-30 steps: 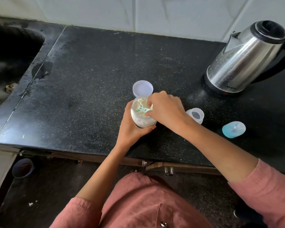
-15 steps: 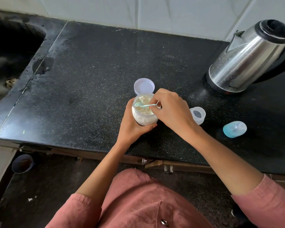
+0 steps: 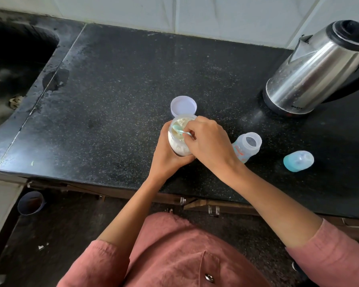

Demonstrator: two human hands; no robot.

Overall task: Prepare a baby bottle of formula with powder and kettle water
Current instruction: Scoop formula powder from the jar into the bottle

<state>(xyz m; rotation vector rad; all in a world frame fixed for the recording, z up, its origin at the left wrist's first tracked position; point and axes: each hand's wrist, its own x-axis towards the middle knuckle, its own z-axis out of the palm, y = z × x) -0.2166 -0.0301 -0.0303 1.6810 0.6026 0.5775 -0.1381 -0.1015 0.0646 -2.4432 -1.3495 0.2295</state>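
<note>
- Gripping the clear powder jar (image 3: 179,147) near the front of the speckled black counter (image 3: 112,100), the left hand (image 3: 166,156) is wrapping its fingers round the rounded wall (pale, lumpy powder is showing inside).
- Just behind, a round white lid (image 3: 183,106) is lying rim-up.
- The right hand (image 3: 210,146) is pinching a small teal scoop (image 3: 177,129) in the jar's mouth.
- The translucent baby bottle (image 3: 248,145) is standing uncapped beside that hand, its teal cap (image 3: 298,161) lying farther right, a shiny steel kettle (image 3: 315,67) behind.

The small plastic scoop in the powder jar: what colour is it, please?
The small plastic scoop is pale mint-green; head view.
</note>
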